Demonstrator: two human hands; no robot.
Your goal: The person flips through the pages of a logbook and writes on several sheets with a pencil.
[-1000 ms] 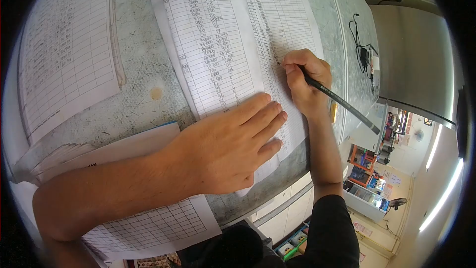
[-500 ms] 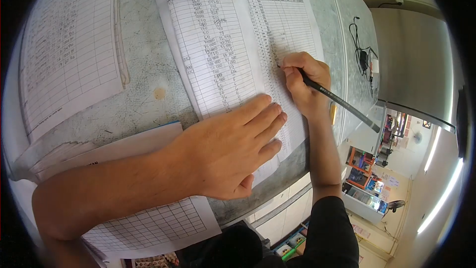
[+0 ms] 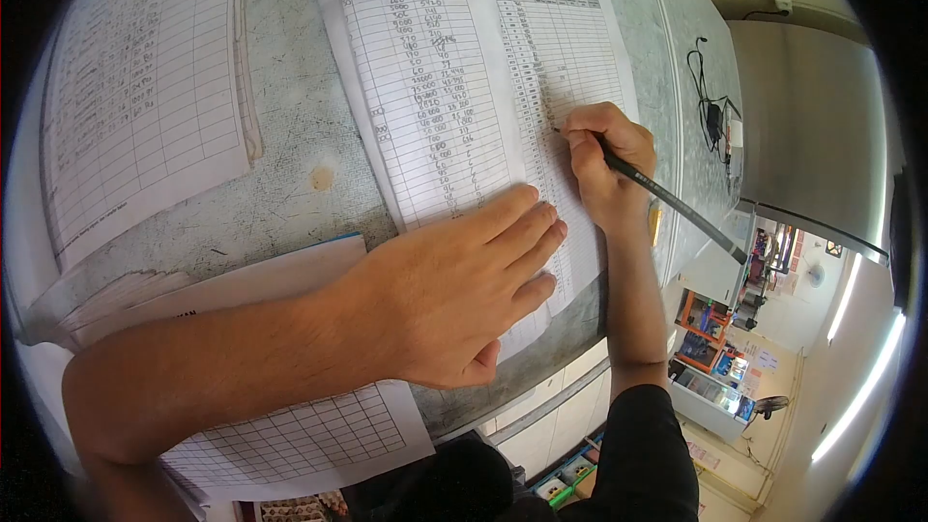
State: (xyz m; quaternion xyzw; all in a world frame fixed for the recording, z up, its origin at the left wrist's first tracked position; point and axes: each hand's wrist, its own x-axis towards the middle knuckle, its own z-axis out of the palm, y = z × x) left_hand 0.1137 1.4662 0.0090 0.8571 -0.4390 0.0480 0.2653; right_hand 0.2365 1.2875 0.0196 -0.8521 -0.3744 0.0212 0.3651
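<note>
My right hand (image 3: 611, 166) grips a dark pencil (image 3: 681, 210), its tip at the printed table on a ruled sheet (image 3: 576, 60). Overlapping that sheet is a second form (image 3: 425, 126) filled with columns of handwritten numbers. My left hand (image 3: 454, 295) lies flat across the lower part of this form, fingers stretched out and nothing held. Part of the writing is hidden beneath it. Under my left forearm is a blank grid sheet (image 3: 300, 440).
Handwritten sheets (image 3: 145, 106) lie at the left on the scratched metal table (image 3: 309, 126). A black cable with an adapter (image 3: 713, 121) rests near the table's right side. A small yellow object (image 3: 656, 225) sits beside my right wrist. Farther right are shelves and a fan (image 3: 770, 406).
The papers and table appear shifted slightly right in the view. My right hand and the pencil have shifted a little right too. My left hand stays flat on the form.
</note>
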